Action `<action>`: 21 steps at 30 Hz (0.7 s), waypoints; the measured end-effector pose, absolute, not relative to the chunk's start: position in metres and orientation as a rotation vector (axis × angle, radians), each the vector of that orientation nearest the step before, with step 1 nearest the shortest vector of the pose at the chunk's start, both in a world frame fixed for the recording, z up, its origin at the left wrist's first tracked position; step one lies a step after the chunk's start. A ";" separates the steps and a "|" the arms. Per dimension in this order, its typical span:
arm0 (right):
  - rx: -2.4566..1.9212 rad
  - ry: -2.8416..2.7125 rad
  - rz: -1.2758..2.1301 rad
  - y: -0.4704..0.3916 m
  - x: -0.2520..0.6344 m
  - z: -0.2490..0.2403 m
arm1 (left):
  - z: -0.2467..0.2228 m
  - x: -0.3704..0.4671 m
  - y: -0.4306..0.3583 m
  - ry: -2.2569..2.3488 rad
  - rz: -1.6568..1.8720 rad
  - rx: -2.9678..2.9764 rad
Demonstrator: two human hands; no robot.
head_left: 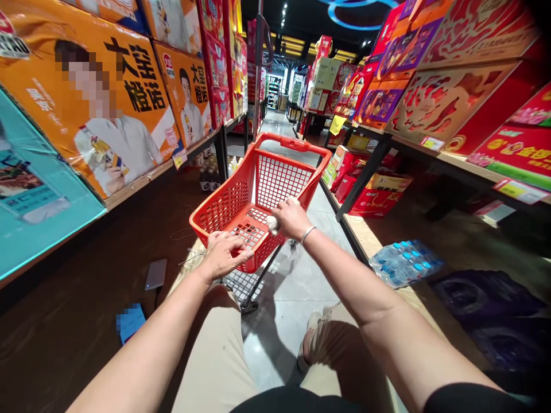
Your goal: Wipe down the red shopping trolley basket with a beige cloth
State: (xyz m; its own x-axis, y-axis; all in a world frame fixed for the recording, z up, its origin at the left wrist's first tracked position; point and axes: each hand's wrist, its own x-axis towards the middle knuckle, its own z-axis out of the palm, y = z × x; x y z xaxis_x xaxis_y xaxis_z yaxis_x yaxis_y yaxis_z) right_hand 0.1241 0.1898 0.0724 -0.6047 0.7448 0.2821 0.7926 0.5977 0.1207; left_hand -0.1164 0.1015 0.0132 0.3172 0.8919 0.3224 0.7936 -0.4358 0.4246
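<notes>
In front of my knees stands a red plastic shopping cart (286, 178) with grid walls, its far handle raised. My left hand (224, 252) lies over the near left rim of the basket, fingers stretched out and holding nothing. On the near right side, my right hand (294, 219) is closed on a crumpled white cloth (272, 225), held against the basket's edge. How much of the cloth is inside the fingers is hidden. The part of the basket floor that shows holds no goods.
Orange drink cartons (112, 97) fill the left shelf. Red gift boxes (451, 103) are stacked on the right shelf. Low on the right lies a shrink-wrapped pack of bottles (407, 263). A grey phone-like slab (155, 274) rests at lower left. The tiled aisle (279, 123) runs ahead.
</notes>
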 end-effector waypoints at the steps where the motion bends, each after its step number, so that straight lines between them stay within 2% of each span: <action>1: -1.224 -2.631 -0.353 0.179 0.117 0.069 | 0.012 -0.121 0.103 1.559 0.780 2.390; 6: -1.033 -2.661 -0.289 0.159 0.104 0.063 | 0.016 -0.131 0.106 1.615 0.740 2.427; 13: -0.890 -2.714 -0.206 0.174 0.124 0.068 | 0.023 -0.102 0.093 1.618 0.582 2.491; 21: -1.306 -2.435 -0.205 0.212 0.176 0.068 | 0.029 -0.096 0.094 1.615 0.396 2.525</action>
